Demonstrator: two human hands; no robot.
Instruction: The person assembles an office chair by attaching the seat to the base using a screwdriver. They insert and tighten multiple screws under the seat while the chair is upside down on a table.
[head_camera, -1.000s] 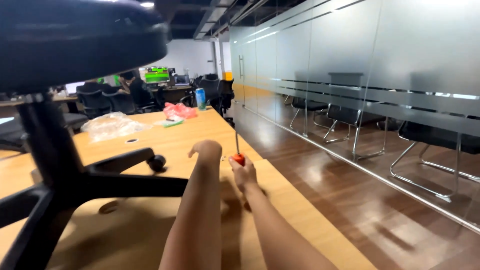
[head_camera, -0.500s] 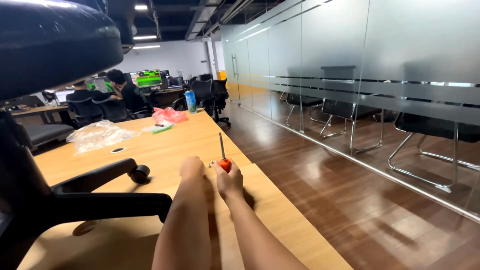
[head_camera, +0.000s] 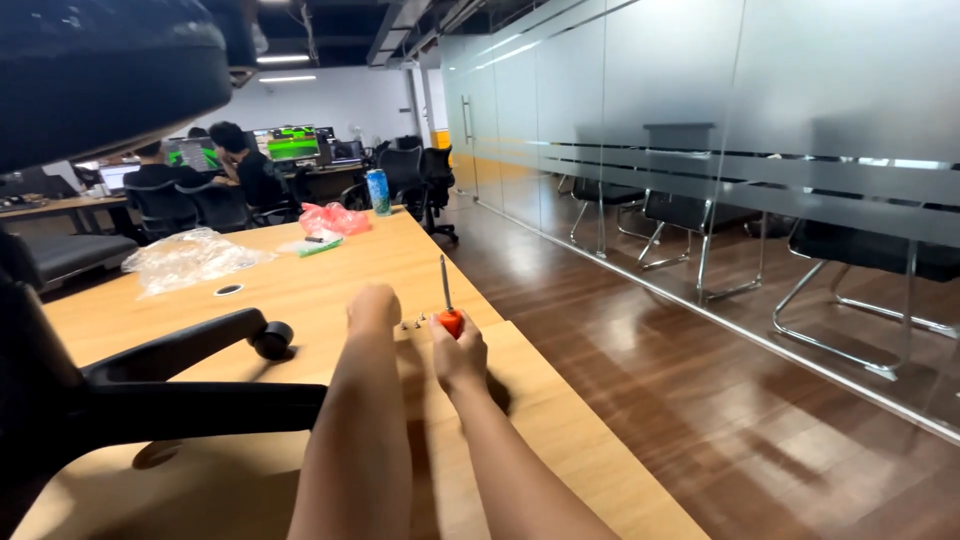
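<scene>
My right hand grips a screwdriver with an orange handle, its metal shaft pointing up, over a wooden table. My left hand rests on the table just to the left, fingers curled down and hidden from me. Between the two hands lie a few small metal screws. An upturned black office chair lies on the table at the left, with a caster wheel on its base arm close to my left forearm.
Further along the table lie a clear plastic bag, a pink bag and a blue can. People sit at desks with monitors at the back. A glass wall and dark wooden floor run along the right, with chairs behind the glass.
The view has swung and moved closer, so the chair seat fills more of the upper left. My right hand still holds the screwdriver upright; both hands stay on the table.
</scene>
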